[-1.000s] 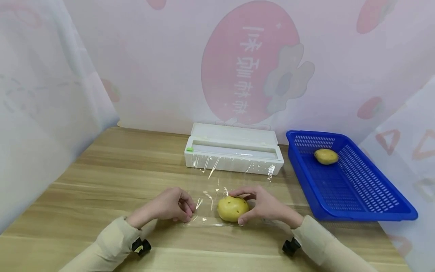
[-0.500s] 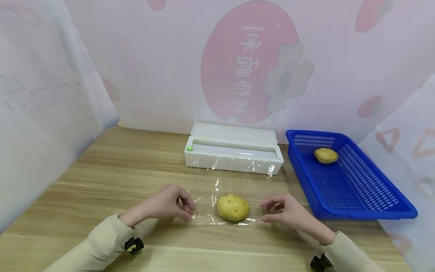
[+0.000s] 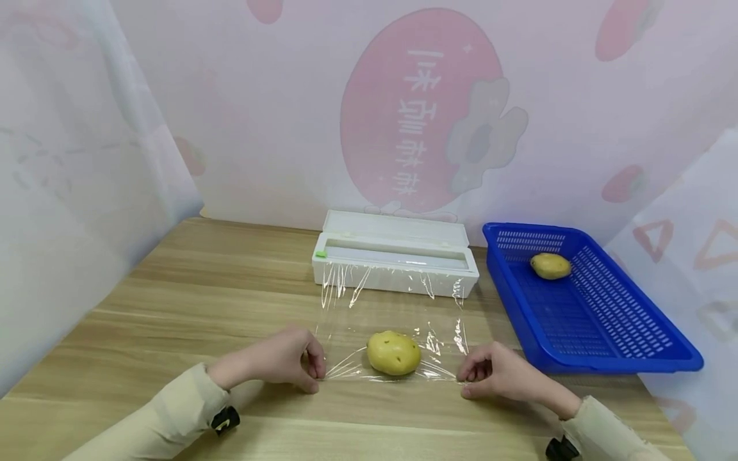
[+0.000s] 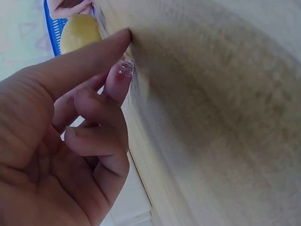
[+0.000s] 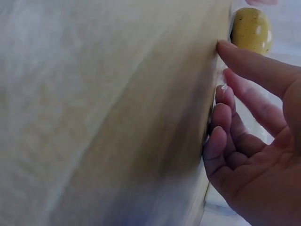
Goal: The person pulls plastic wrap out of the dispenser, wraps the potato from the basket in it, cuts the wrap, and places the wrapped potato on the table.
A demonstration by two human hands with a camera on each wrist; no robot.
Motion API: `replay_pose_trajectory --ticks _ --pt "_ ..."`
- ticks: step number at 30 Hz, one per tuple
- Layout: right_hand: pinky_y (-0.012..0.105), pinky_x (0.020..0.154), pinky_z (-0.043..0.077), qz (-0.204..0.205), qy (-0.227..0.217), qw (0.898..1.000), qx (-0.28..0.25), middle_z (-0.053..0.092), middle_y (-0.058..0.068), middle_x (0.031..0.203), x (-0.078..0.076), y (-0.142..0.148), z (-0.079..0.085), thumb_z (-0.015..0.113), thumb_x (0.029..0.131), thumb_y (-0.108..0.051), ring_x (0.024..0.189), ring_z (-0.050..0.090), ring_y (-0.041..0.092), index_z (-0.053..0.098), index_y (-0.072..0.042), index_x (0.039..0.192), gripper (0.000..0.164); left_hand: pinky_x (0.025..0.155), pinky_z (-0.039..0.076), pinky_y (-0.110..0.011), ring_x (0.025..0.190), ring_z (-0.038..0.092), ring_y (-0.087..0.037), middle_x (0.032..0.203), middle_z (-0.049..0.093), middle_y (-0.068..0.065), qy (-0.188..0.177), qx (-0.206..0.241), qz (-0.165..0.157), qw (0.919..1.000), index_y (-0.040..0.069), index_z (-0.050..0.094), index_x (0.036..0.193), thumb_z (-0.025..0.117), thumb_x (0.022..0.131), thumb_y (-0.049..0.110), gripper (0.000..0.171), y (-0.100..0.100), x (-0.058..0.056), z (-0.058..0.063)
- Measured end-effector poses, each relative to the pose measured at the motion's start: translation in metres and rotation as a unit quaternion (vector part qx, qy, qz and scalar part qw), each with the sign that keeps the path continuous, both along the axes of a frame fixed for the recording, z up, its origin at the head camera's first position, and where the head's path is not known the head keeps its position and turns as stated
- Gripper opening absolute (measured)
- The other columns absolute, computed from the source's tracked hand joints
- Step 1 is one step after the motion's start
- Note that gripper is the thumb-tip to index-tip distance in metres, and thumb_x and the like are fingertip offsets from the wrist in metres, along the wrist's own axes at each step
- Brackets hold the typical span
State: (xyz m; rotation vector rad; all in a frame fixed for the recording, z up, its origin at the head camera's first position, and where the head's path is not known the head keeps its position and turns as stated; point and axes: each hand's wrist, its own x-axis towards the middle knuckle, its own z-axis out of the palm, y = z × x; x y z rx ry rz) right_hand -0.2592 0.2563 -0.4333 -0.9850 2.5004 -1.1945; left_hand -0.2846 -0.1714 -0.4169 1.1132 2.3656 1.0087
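A yellow potato (image 3: 394, 353) lies on a sheet of clear cling film (image 3: 380, 315), close to its near edge. The film stretches back to a white cling film box (image 3: 395, 280) with its lid raised. At the sheet's near left corner my left hand (image 3: 279, 360) pinches the film; a crumpled bit shows at the fingertips in the left wrist view. My right hand (image 3: 510, 376) pinches the near right corner, fingers curled low over the table. Creases run from both hands toward the potato.
To the right stands a blue perforated basket (image 3: 544, 342) with another potato (image 3: 550, 266) inside. A small green piece (image 3: 321, 254) sits on the box's left end. Printed cloth walls (image 3: 259, 128) border the wooden table (image 3: 190, 288).
My right hand has let go of the potato and moved right to the film's corner. My left hand has shifted slightly nearer and left. The film's near edge is now pulled into creases.
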Motion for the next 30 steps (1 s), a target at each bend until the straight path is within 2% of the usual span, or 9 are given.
replay_pose_trajectory --ticks 6,16,24,30 --pt "0.025 0.054 0.048 0.001 0.018 1.000 0.007 0.064 -0.004 0.074 -0.001 0.001 -0.004 0.082 0.079 -0.009 0.066 0.055 0.006 0.073 -0.015 0.078 0.011 0.058 0.051 -0.024 0.063 0.059 -0.003 0.074 0.067 0.013 0.017 -0.003 -0.004 0.9998 0.015 0.074 0.076 0.081 0.077 0.002 0.015 0.000 0.001 0.003" --pt "0.025 0.061 0.048 0.020 0.032 0.999 0.035 0.061 -0.010 0.079 -0.003 0.005 -0.001 0.076 0.086 -0.020 0.072 0.054 0.005 0.068 -0.020 0.082 0.010 0.063 0.053 -0.026 0.068 0.060 -0.005 0.076 0.068 0.009 0.032 0.005 0.002 0.9995 0.016 0.075 0.077 0.080 0.079 0.002 0.015 -0.006 -0.003 0.009" --pt "0.025 0.056 0.049 0.013 0.018 0.999 0.025 0.061 -0.006 0.077 -0.005 0.011 -0.003 0.084 0.078 -0.020 0.069 0.055 0.006 0.071 -0.017 0.083 0.015 0.062 0.053 -0.025 0.068 0.061 -0.004 0.077 0.069 0.010 0.037 0.014 0.000 0.9992 0.015 0.075 0.078 0.080 0.080 0.002 0.014 -0.009 -0.005 0.008" --pt "0.025 0.056 0.047 0.035 0.041 0.998 0.024 0.062 -0.005 0.077 -0.007 0.013 -0.005 0.080 0.082 -0.015 0.070 0.053 0.005 0.071 -0.018 0.080 0.010 0.064 0.053 -0.025 0.070 0.062 -0.005 0.080 0.070 0.008 0.031 0.021 -0.004 0.9993 0.014 0.075 0.081 0.080 0.080 0.002 0.013 -0.011 -0.005 0.008"
